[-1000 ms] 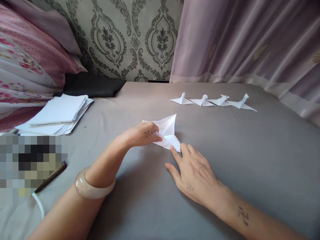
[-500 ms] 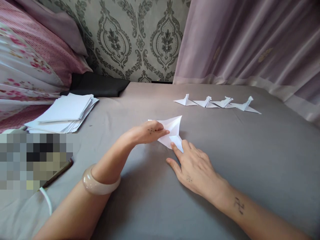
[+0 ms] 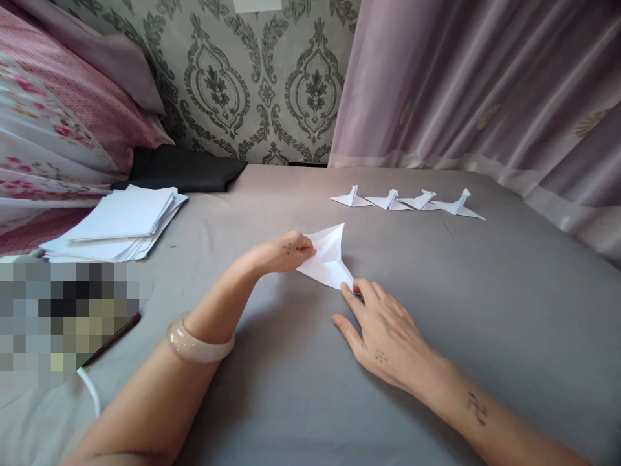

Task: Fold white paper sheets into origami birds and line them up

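A partly folded sheet of white paper (image 3: 327, 262) lies on the grey cloth surface, its creases raised and one point standing up at the far side. My left hand (image 3: 286, 252) pinches the paper's left part between thumb and fingers; that part is hidden under the hand. At the near right corner of the sheet, my right hand (image 3: 381, 323) rests its fingertips on the paper's edge. Its thumb is spread away over the cloth and its fingers are extended, not wrapped round anything.
Several folded white paper birds (image 3: 391, 202) stand in a row at the back right. A stack of white paper (image 3: 123, 217) lies at the left, before a black folded item (image 3: 184, 168). A blurred-out object (image 3: 68, 323) and a white cable (image 3: 90, 391) are at the near left.
My right hand has slid a little right and toward me along the paper's corner, and more of the sheet now shows between the hands. The left hand keeps its pinch. The view has shifted slightly.
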The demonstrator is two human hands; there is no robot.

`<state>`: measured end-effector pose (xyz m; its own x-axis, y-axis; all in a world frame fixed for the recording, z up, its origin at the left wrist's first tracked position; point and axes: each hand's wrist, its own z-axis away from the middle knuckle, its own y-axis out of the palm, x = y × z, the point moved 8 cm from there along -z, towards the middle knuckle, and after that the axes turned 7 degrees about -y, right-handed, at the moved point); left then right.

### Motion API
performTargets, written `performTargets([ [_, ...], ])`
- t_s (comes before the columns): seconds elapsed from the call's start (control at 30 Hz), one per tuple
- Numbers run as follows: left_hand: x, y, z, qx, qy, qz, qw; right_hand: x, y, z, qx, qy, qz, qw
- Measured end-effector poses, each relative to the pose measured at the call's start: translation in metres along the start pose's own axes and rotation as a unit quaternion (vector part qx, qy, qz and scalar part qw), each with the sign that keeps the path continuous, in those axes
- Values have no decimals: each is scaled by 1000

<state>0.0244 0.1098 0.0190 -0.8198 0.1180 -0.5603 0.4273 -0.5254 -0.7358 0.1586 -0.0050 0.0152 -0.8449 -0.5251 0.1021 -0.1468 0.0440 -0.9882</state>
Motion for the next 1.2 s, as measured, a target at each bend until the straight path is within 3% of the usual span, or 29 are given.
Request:
performTargets([
  [0.17, -7, -5, 8, 24, 51, -10, 998, -7, -7, 15, -3, 16, -64, 998],
  [0.3, -19, -10, 19, 12, 130, 13, 991, -16, -27, 9, -112, 49, -88, 989],
  [0.43, -37, -14, 34, -57, 217, 48, 973, -8, -45, -6, -201, 22, -35, 979],
  [0.53, -46, -13, 48, -127, 274, 61, 951, -3, -50, -15, -210, 8, 25, 977],
  [0.63, -41, -6, 60, -178, 303, 44, 935, 6, -48, -20, -191, -23, 102, 976],
  [0.77, -13, 16, 64, -183, 283, -42, 941, 24, -26, -23, -88, -73, 179, 977],
  [0.93, 23, 22, 70, -224, 168, -82, 957, 39, -6, -26, -12, -104, 230, 968],
  [1.03, 25, 22, 76, -232, 133, -61, 962, 42, -2, -30, 14, -114, 227, 967],
  [1.2, 12, 35, 77, -199, 132, -80, 968, 41, -6, -35, 24, -121, 200, 972],
])
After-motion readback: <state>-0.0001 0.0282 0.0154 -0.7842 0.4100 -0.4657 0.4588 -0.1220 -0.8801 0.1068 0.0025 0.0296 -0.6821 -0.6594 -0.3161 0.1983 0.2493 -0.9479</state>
